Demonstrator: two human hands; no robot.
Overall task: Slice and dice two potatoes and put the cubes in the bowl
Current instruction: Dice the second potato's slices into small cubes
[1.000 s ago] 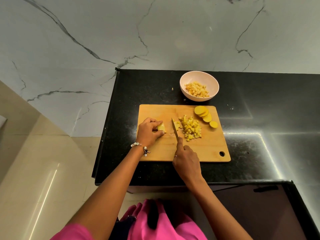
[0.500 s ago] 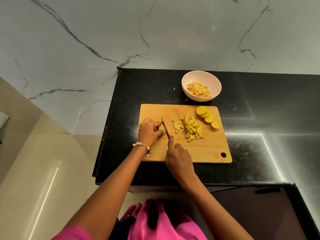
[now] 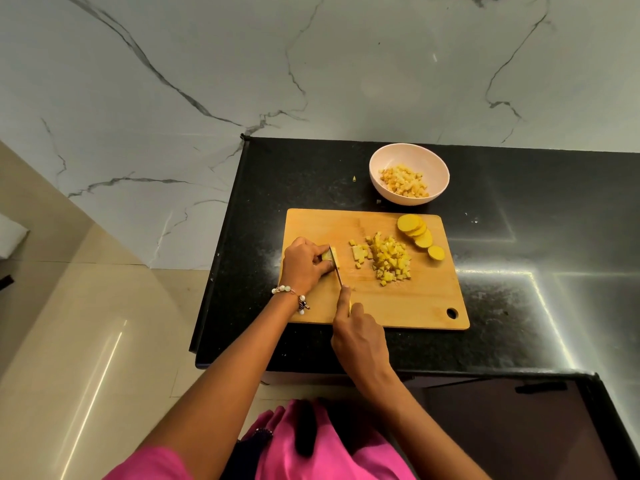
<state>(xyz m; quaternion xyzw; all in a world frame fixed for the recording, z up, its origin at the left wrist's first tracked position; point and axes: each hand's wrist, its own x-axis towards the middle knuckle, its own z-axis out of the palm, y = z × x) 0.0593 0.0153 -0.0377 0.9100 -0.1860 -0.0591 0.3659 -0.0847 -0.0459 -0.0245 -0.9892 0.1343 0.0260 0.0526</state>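
Now dicing: left hand [image 3: 304, 263] curled round potato piece [image 3: 327, 257] left of cube pile [image 3: 389, 259], right hand [image 3: 360, 341] gripping knife [image 3: 335, 268], blade just beside left fingers [image 3: 323, 268].

Small yellow potato piece [image 3: 327, 257] at board's nine o'clock, heap of cubes [image 3: 389, 259] at centre, round slices [image 3: 417, 234] overlapping at two o'clock, pale bowl [image 3: 409, 164] part-filled with cubes at twelve.
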